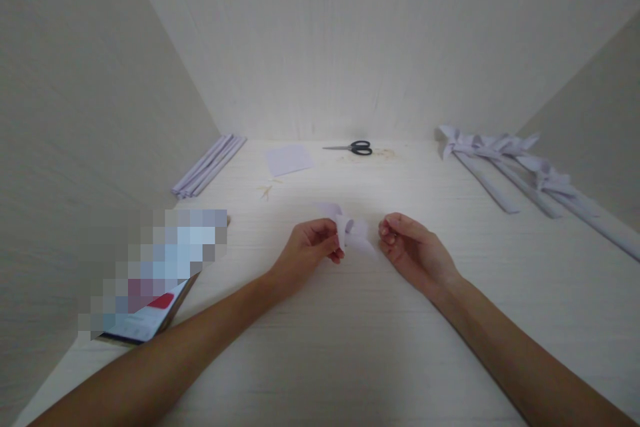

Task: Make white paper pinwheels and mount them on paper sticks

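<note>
We pinch a folded white paper piece with the fingers of our left hand, just above the middle of the desk. Our right hand sits just beside it, fingers curled together; whether they touch the paper we cannot tell. Scissors lie well beyond.

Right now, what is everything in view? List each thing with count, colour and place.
folded paper piece: one, white, centre, pinched by the left hand, right fingertips close beside it
scissors: one, black handles, far centre
paper square: one, white, far, left of scissors
rolled paper sticks: several, white, far left
paper sticks with folded tops: several, white, right side
booklet: one, partly blurred, near left
table: one, pale wood grain
left hand: one
right hand: one
</note>
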`<state>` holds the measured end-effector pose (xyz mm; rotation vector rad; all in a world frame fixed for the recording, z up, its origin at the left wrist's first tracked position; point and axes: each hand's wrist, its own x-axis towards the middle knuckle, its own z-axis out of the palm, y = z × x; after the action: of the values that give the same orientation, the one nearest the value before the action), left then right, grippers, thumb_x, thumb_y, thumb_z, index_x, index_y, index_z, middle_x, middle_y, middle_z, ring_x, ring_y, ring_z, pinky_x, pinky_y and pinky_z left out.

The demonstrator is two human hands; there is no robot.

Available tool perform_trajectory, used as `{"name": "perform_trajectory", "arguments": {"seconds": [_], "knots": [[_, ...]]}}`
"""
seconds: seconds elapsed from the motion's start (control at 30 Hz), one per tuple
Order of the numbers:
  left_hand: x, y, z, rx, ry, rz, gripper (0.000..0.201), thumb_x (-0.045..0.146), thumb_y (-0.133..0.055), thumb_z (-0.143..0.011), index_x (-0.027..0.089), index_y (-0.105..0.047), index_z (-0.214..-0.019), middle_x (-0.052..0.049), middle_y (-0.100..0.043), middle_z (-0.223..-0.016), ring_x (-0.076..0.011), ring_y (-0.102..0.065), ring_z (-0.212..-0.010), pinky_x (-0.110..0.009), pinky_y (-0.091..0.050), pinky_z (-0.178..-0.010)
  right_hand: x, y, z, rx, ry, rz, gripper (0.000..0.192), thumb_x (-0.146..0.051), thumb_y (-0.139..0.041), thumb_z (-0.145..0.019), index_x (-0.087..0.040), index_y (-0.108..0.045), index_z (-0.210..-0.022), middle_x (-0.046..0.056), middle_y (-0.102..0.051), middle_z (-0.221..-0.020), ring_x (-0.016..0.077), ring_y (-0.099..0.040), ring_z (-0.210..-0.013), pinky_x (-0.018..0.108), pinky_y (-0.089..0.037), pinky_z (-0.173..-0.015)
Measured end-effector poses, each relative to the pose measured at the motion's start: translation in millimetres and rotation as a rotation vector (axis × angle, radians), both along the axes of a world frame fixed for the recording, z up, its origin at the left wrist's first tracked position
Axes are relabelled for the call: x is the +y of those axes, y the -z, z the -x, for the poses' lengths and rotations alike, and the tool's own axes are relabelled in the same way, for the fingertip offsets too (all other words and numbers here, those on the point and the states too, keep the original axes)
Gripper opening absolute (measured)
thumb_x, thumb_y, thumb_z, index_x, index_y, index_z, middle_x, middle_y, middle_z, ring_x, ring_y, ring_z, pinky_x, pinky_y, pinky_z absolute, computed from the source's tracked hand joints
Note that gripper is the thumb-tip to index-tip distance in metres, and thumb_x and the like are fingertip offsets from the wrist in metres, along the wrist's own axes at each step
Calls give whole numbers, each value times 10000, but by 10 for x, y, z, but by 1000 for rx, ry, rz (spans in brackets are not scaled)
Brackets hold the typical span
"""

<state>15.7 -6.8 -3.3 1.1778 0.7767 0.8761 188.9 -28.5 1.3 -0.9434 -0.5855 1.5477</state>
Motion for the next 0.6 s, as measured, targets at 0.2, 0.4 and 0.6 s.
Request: {"name": "perform_trajectory", "arguments": {"seconds": [0.2, 0.4, 0.6], "knots": [[-21, -34, -35, 82, -7, -10, 93, 185, -585, -653, 106, -550, -619, 30, -541, -510, -50, -498, -465, -169, -426, -475, -8, -14, 4, 39, -37, 15, 95, -177, -646, -593, -141, -572, -546, -18, -519, -547, 35, -417, -468, 129, -371, -438], [-23, -22, -35, 113, 2, -40, 88, 190, -582, -650, 109, -550, -636, 21, -558, -517, -64, -511, -472, -191, -430, -497, -1, -10, 1, 60, -53, 13, 85, -163, -640, -603, -140, -576, -552, -17, -527, -543, 35, -425, -471, 126, -371, -444], [-28, -52, -35, 163, -4, -73, 41, 142, -545, -655, 106, -560, -644, 29, -537, -500, -56, -487, -467, -176, -402, -494, 1, 22, -4, 66, -55, -6, 84, -172, -647, -592, -137, -580, -553, -13, -531, -539, 39, -421, -466, 136, -367, -432]]}}
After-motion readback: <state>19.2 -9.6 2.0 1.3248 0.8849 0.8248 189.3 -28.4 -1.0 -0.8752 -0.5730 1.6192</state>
